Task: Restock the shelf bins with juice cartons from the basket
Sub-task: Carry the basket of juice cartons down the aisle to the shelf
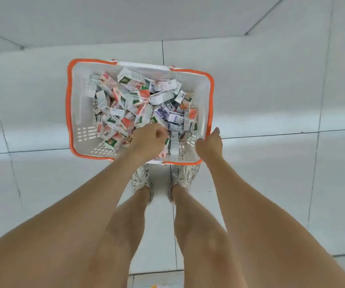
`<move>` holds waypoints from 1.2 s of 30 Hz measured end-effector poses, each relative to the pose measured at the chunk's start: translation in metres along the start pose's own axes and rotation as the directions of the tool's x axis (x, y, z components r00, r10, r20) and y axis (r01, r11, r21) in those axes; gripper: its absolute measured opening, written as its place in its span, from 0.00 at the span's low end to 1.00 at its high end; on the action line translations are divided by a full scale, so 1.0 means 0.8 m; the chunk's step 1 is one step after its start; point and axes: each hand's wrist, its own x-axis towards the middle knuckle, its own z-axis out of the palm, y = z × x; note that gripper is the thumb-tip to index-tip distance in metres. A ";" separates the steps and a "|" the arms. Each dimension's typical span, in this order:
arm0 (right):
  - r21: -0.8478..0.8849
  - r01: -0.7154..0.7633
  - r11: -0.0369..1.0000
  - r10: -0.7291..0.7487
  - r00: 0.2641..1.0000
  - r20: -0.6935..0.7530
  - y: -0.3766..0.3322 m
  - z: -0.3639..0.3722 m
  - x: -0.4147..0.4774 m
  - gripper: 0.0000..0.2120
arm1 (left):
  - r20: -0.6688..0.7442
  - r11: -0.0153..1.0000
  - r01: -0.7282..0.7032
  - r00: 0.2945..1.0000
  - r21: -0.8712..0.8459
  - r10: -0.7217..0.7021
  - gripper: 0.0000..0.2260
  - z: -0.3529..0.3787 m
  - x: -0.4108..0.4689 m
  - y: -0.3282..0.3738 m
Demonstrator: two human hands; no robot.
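- Juice cartons [138, 100]: small, loose, heaped at all angles in a white, orange-rimmed basket [69, 113] standing on the tiled floor [271, 90].
- Left hand [148, 140]: down in the near side of the heap, fingers curled; cannot tell whether they enclose a carton.
- Right hand [209, 145]: at the basket's right rim; fingers hidden, state undetermined.
- Handling, as judged: cartons light, stiff-walled, smooth, crushable under a hard squeeze. Grasp across the broad faces.

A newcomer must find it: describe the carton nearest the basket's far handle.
A white basket with an orange rim stands on the tiled floor. By its far handle lies the carton. Nothing overlaps it; its printed white side faces up, one corner green.
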 end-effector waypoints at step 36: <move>0.640 -0.160 0.752 -0.159 0.897 0.412 -0.177 0.109 -0.124 0.19 | 0.205 0.280 0.240 0.967 -0.929 -0.149 0.23 -0.158 -0.007 -0.098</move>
